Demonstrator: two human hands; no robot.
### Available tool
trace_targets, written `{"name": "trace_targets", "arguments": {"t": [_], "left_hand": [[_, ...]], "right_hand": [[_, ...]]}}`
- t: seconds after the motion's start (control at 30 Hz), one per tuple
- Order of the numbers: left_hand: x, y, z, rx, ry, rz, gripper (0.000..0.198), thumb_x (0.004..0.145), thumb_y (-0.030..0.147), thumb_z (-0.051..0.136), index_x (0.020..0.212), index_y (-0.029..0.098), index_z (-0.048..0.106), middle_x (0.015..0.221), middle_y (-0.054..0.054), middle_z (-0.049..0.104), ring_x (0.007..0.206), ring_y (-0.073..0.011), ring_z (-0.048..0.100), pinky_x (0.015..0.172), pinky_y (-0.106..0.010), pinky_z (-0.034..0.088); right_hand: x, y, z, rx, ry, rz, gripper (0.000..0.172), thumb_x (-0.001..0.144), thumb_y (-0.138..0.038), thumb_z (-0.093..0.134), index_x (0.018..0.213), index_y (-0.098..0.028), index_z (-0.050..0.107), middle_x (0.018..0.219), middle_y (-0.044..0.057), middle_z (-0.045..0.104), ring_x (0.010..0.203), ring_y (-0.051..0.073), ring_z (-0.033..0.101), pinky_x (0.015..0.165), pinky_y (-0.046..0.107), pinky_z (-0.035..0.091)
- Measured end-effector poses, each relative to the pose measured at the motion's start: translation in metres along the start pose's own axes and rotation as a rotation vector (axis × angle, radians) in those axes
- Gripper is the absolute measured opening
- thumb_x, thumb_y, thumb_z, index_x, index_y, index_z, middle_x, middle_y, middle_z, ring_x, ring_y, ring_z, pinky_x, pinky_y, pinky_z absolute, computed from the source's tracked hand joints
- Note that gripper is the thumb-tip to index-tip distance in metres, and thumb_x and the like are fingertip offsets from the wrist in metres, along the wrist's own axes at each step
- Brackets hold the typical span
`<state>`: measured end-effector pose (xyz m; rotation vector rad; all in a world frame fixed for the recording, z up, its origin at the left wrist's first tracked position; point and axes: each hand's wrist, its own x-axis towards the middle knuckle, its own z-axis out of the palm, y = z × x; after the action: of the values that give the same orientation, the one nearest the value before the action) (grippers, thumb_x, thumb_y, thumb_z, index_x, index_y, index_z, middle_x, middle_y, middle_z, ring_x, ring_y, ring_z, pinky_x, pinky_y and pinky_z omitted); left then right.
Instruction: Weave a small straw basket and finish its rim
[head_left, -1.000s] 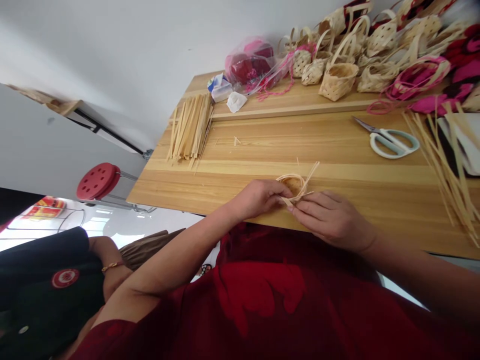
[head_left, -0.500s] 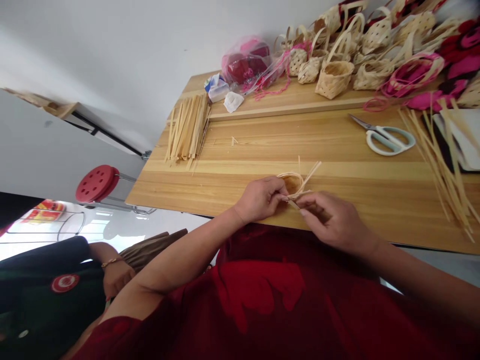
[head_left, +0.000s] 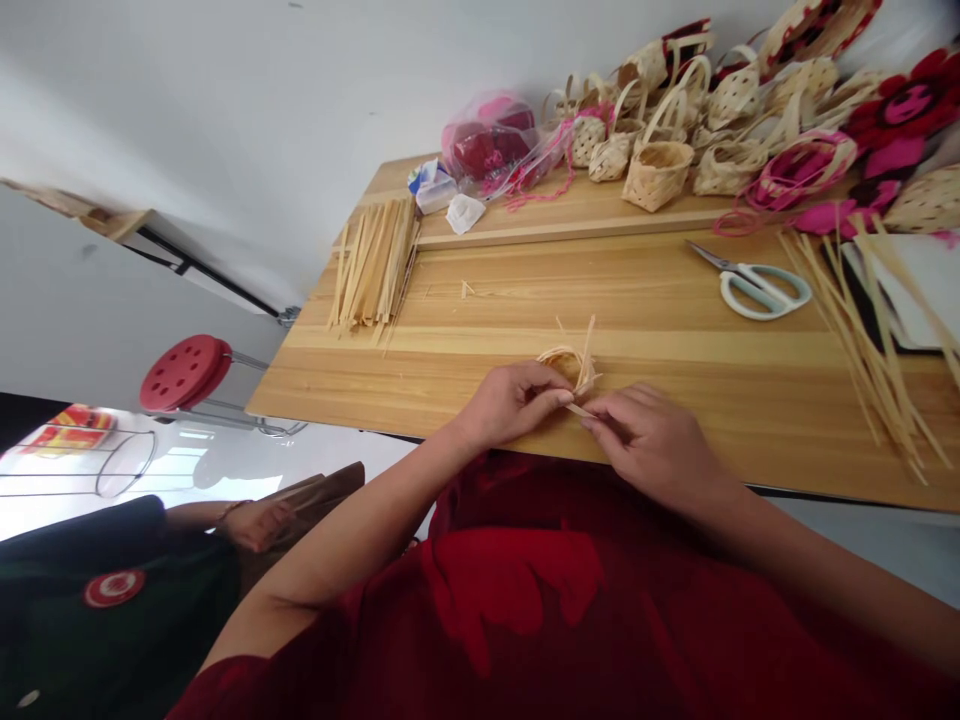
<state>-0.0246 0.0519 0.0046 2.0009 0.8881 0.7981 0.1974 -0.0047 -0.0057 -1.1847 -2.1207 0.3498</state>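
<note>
A small half-woven straw basket (head_left: 564, 363) rests near the front edge of the wooden table (head_left: 675, 390). My left hand (head_left: 514, 400) is closed on its near rim, thumb and fingers pinching it. My right hand (head_left: 651, 440) pinches a loose straw strip (head_left: 579, 409) that sticks out of the basket's near side. Two or three strip ends (head_left: 586, 345) stand up from the weave.
Scissors (head_left: 757, 285) lie to the right, beside long straw strips (head_left: 862, 340). A bundle of cut strips (head_left: 375, 262) lies at the left. Finished small baskets (head_left: 656, 172), pink flowers and a plastic bag (head_left: 491, 140) line the back. Another person's hand (head_left: 255, 522) and a red stool (head_left: 184, 372) are at left.
The loose strip ends have swung from leaning right to standing more upright. My right hand shifted slightly left, still pinching the strip. The view has drifted a little.
</note>
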Motion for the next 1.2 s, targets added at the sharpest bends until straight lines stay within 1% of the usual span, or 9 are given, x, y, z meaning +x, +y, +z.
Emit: {"name": "trace_targets", "arguments": {"t": [0.17, 0.33, 0.43, 0.53, 0.63, 0.77, 0.9, 1.07, 1.2], "left_hand": [[0.003, 0.01, 0.002, 0.103, 0.04, -0.127, 0.028, 0.098, 0.041, 0.065, 0.094, 0.019, 0.081, 0.071, 0.001, 0.07, 0.059, -0.0092, 0.053, 0.06, -0.023, 0.038], [0.004, 0.009, 0.005, 0.209, 0.055, -0.032, 0.026, 0.101, 0.037, 0.061, 0.091, 0.019, 0.076, 0.071, 0.001, 0.068, 0.063, -0.0112, 0.055, 0.067, -0.025, 0.042], [0.002, 0.007, 0.006, 0.359, 0.041, -0.024, 0.025, 0.104, 0.036, 0.057, 0.092, 0.019, 0.071, 0.077, -0.001, 0.072, 0.071, -0.0156, 0.063, 0.083, -0.031, 0.048], [0.0, 0.01, 0.005, 0.49, 0.004, -0.029, 0.02, 0.105, 0.034, 0.054, 0.097, 0.021, 0.067, 0.089, -0.004, 0.077, 0.085, -0.021, 0.07, 0.102, -0.042, 0.046], [0.0, 0.013, 0.002, 0.543, -0.027, -0.036, 0.017, 0.105, 0.032, 0.052, 0.103, 0.021, 0.065, 0.098, -0.006, 0.079, 0.091, -0.0232, 0.072, 0.108, -0.046, 0.045], [0.004, 0.013, -0.001, 0.501, -0.048, -0.041, 0.018, 0.104, 0.031, 0.051, 0.098, 0.02, 0.064, 0.088, -0.005, 0.075, 0.084, -0.022, 0.068, 0.091, -0.036, 0.05], [0.008, 0.006, -0.002, 0.262, -0.009, -0.089, 0.018, 0.102, 0.029, 0.052, 0.091, 0.02, 0.063, 0.078, 0.0, 0.068, 0.072, -0.0162, 0.06, 0.071, -0.027, 0.045], [0.009, 0.001, 0.003, 0.112, 0.119, -0.069, 0.013, 0.095, 0.022, 0.059, 0.085, 0.019, 0.065, 0.084, -0.002, 0.068, 0.081, -0.0155, 0.06, 0.079, -0.027, 0.047], [0.009, -0.002, 0.007, -0.099, 0.104, -0.155, 0.015, 0.095, 0.026, 0.06, 0.083, 0.018, 0.064, 0.075, 0.001, 0.067, 0.071, -0.0133, 0.06, 0.071, -0.025, 0.046]], "right_hand": [[0.003, -0.002, -0.002, 0.044, -0.025, 0.065, 0.009, 0.097, -0.021, 0.066, 0.089, -0.024, 0.07, 0.08, 0.002, 0.074, 0.072, 0.019, 0.067, 0.068, 0.033, 0.049], [0.003, -0.006, -0.009, -0.018, -0.043, 0.046, 0.01, 0.099, -0.021, 0.063, 0.096, -0.024, 0.072, 0.082, 0.002, 0.074, 0.076, 0.021, 0.069, 0.07, 0.035, 0.053], [0.007, -0.007, -0.016, -0.207, -0.005, -0.133, 0.015, 0.098, -0.015, 0.062, 0.101, -0.023, 0.075, 0.103, 0.009, 0.078, 0.101, 0.028, 0.07, 0.089, 0.043, 0.056], [0.016, -0.008, -0.023, -0.41, -0.016, -0.344, 0.026, 0.094, -0.007, 0.061, 0.104, -0.024, 0.077, 0.141, 0.011, 0.07, 0.138, 0.036, 0.056, 0.107, 0.05, 0.048], [0.027, -0.01, -0.029, -0.465, -0.08, -0.472, 0.028, 0.094, -0.004, 0.057, 0.103, -0.022, 0.076, 0.146, 0.012, 0.067, 0.151, 0.036, 0.045, 0.109, 0.051, 0.044], [0.038, -0.01, -0.033, -0.488, -0.116, -0.475, 0.025, 0.096, -0.007, 0.056, 0.097, -0.022, 0.076, 0.132, 0.013, 0.075, 0.147, 0.039, 0.048, 0.106, 0.053, 0.043], [0.045, -0.006, -0.031, -0.44, -0.111, -0.39, 0.016, 0.098, -0.017, 0.061, 0.097, -0.022, 0.076, 0.125, 0.009, 0.078, 0.137, 0.039, 0.055, 0.101, 0.053, 0.045], [0.05, -0.004, -0.031, -0.36, -0.111, -0.32, 0.015, 0.097, -0.021, 0.063, 0.092, -0.024, 0.077, 0.127, 0.007, 0.078, 0.121, 0.036, 0.061, 0.092, 0.051, 0.046], [0.053, -0.004, -0.033, -0.297, -0.138, -0.291, 0.017, 0.098, -0.022, 0.061, 0.089, -0.024, 0.075, 0.127, 0.008, 0.077, 0.112, 0.033, 0.064, 0.091, 0.051, 0.047]]}}
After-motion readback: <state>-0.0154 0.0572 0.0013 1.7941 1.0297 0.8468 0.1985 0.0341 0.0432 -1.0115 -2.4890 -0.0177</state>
